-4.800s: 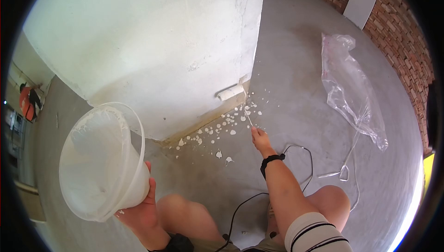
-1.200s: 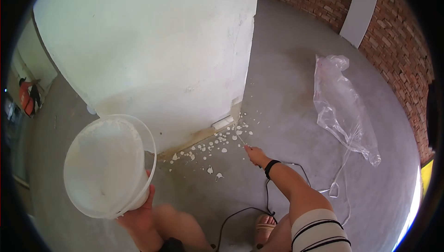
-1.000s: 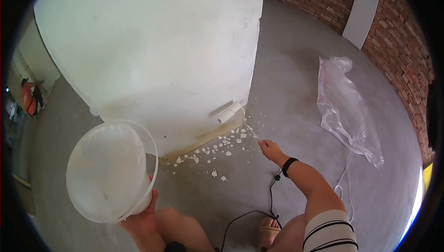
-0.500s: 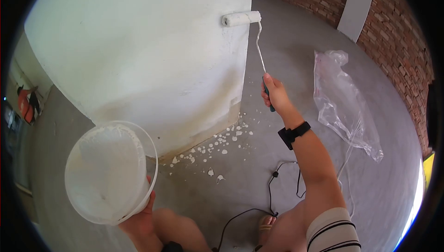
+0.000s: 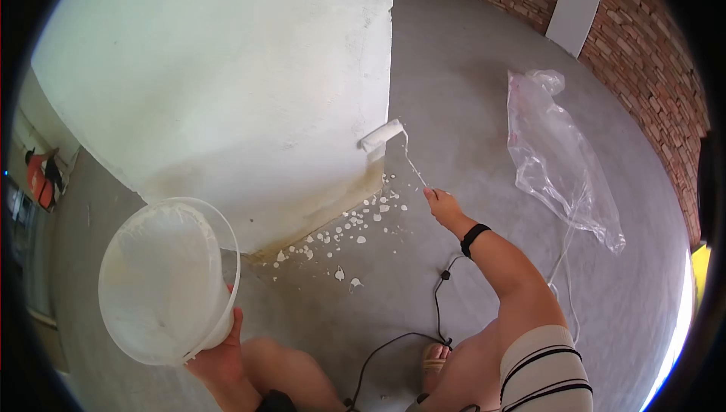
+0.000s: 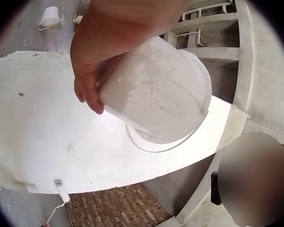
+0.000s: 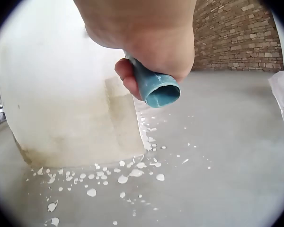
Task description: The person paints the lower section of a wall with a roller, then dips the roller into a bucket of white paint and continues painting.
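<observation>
In the head view the left hand [image 5: 221, 359] grips a white translucent bucket [image 5: 162, 283] from below, its mouth tilted to face the camera. The left wrist view shows fingers of this hand [image 6: 92, 85] round the bucket's side [image 6: 156, 90]. At the right, the other hand [image 5: 445, 208] holds a paint roller [image 5: 383, 135] whose white sleeve lies against the wall [image 5: 227, 87] near its lower right corner. The roller's teal handle [image 7: 154, 85] shows in the right wrist view, with the right hand [image 7: 142, 42] curled round it.
White paint drops [image 5: 361, 239] spot the floor at the wall's foot. A clear plastic bag [image 5: 560, 155] lies on the right, with a black cable [image 5: 393, 344] near the feet. Another person [image 5: 41, 177] crouches far left; a brick wall [image 5: 650, 71] stands back right.
Since half a second ago, the roller and right hand have moved down along the wall's right edge; earlier they rose there from the wall's foot. The left hand keeps its grip on the bucket.
</observation>
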Available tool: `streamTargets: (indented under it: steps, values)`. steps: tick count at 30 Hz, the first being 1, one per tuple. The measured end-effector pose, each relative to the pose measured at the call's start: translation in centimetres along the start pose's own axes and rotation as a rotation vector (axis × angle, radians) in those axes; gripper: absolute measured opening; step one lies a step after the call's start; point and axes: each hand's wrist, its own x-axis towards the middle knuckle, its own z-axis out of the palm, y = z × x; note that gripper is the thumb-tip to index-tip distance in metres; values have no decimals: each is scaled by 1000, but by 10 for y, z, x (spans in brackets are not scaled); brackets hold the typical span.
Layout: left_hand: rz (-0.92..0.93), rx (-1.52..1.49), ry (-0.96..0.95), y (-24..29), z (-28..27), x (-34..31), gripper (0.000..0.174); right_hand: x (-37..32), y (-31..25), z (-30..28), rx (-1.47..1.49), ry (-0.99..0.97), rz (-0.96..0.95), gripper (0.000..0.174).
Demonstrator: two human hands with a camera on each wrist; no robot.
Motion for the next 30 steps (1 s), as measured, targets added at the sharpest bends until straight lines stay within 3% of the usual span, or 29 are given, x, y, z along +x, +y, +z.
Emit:
streamTargets:
  steps: [1,8,10,14,18,20,21,23,27,29,30]
  values:
    - [7,12,0,0,0,0,64,-8,-3,0,-96,-94,107,56]
    - [33,50,-31,-2,1,-2,62,-20,1,11,-170,-164,191,57]
    - [23,42,-28,-3,2,-2,62,-27,-26,-7,-121,-308,385,57]
    - [3,23,-30,0,2,1,64,-11,-8,-7,-169,-312,356,59]
    - [12,8,-85,2,-12,1,67,0,11,-32,141,-370,348,53]
    - [165,355,-10,-1,-26,3,70,7,6,-53,160,-385,313,50]
    - [165,355,0,0,-26,2,70,6,2,-61,185,-382,292,48]
    - [107,60,-1,0,-24,4,71,3,-5,-62,220,-365,273,47]
    - [108,-26,115,3,-22,6,72,-1,-14,-63,325,-330,243,43]
    - [80,138,-84,5,-19,0,72,1,-24,-63,346,-288,191,42]
    - [81,136,-80,6,-21,0,72,2,-31,-65,367,-242,142,41]
